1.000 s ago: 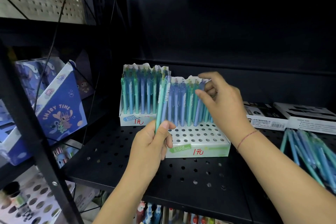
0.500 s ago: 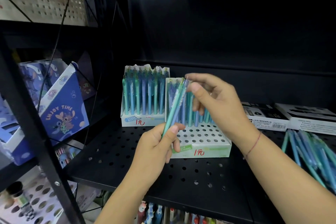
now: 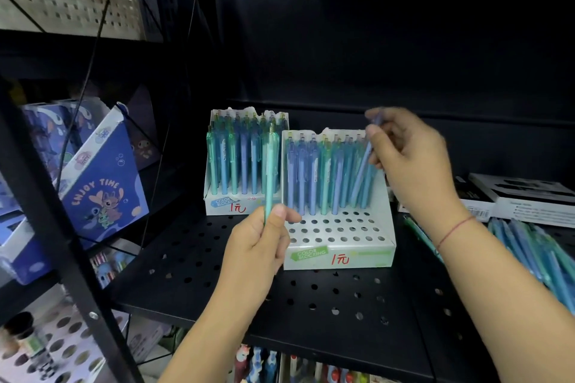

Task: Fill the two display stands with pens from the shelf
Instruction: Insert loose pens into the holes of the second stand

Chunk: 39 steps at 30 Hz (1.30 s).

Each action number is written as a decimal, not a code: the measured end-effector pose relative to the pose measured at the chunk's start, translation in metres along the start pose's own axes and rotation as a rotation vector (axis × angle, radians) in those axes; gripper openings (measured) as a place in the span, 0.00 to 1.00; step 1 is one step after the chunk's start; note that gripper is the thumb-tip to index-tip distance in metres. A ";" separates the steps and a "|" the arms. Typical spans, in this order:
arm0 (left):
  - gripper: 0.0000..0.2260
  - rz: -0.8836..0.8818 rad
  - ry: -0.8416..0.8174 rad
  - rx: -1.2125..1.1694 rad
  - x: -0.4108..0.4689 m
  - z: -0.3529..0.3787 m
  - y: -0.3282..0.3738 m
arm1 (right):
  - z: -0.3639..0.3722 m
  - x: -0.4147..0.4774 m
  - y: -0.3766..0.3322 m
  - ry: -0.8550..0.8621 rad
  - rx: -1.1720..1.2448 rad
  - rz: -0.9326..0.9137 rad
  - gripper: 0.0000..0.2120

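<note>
While loose pens [image 3: 529, 246] lie lower right, left hand [image 3: 261, 246] grips teal pen [image 3: 270, 171] upright before rear stand [image 3: 214, 207], right hand [image 3: 410, 162] pinches blue pen [image 3: 363, 166], tilted, top leaning right.

Two display stands [image 3: 339, 255] side by side on shelf [image 3: 311, 314], loose pens [image 3: 535, 246] right

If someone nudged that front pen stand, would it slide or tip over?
Probably slide: the front stand looks like thin card, so likely light, on a smooth metal shelf. It might tip backward if bumped high, since its pens stand tall in the back rows only.
</note>
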<state>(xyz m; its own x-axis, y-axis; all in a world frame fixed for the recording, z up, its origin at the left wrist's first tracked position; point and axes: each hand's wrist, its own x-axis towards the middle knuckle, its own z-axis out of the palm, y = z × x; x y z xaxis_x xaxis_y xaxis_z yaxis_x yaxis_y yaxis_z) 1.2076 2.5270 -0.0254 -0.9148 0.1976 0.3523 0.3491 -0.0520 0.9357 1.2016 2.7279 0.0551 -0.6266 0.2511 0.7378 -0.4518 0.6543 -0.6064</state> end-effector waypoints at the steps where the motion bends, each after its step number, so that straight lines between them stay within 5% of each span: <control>1: 0.15 0.001 -0.003 -0.002 0.000 0.000 0.001 | 0.001 0.000 0.003 -0.017 -0.087 -0.014 0.08; 13: 0.14 0.008 -0.012 0.023 0.000 0.000 0.000 | 0.010 -0.001 0.008 -0.028 -0.090 -0.008 0.07; 18: 0.14 0.006 -0.017 0.028 -0.001 0.000 0.001 | 0.013 -0.004 0.011 -0.075 -0.145 -0.020 0.15; 28: 0.15 0.022 -0.018 0.056 -0.001 0.000 0.001 | 0.013 -0.005 0.010 -0.041 -0.315 -0.063 0.07; 31: 0.14 0.028 -0.021 0.071 -0.001 0.001 -0.001 | 0.013 -0.010 -0.004 -0.026 -0.085 -0.052 0.07; 34: 0.14 0.062 -0.026 0.159 -0.002 0.002 -0.003 | 0.019 -0.017 -0.025 -0.247 0.356 0.092 0.10; 39: 0.16 0.126 -0.045 0.328 -0.002 0.005 -0.003 | 0.026 -0.025 -0.034 -0.476 0.516 0.113 0.12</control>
<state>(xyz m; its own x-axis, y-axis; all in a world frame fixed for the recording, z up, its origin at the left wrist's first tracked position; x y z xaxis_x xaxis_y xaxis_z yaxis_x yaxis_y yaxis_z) 1.2090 2.5313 -0.0287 -0.8533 0.2524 0.4562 0.5116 0.2368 0.8259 1.2166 2.6805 0.0495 -0.8439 -0.1186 0.5233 -0.5365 0.1920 -0.8217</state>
